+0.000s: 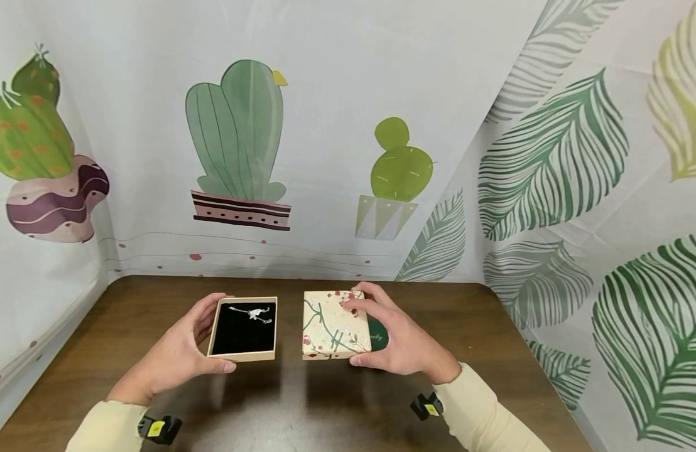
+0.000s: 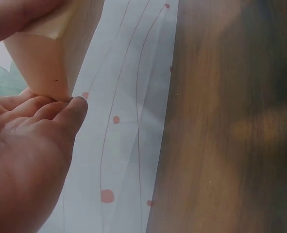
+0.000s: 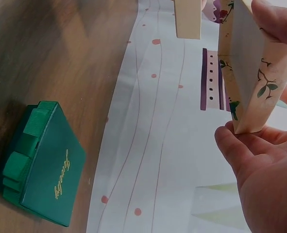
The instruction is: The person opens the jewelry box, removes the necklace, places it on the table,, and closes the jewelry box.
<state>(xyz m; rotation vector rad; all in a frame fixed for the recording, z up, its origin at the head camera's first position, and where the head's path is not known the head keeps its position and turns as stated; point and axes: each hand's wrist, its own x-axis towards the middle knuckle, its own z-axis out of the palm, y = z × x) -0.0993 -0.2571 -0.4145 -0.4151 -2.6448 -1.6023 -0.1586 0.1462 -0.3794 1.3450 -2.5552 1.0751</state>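
Observation:
My left hand [image 1: 181,348] grips the left side of a shallow cream box base [image 1: 243,356], its thumb at the near edge and fingers at the far side. Black padding [image 1: 240,336] lines the base, and a silver chain bracelet or necklace with a charm [image 1: 254,312] lies on it. In my right hand [image 1: 399,336] is the box's lid [image 1: 333,326], cream with printed blossoms and branches, held by thumb and fingers at its near and far edges. The right wrist view shows the lid's hollow underside [image 3: 245,53]. Base and lid are held apart above the table.
A dark green box [image 3: 53,165] with gold "Jewelry" lettering and a ribbed green bow sits on the brown wooden table [image 1: 269,414], partly hidden by the lid and right hand in the head view. Printed cloth [image 1: 325,125] hangs behind the table and along its sides.

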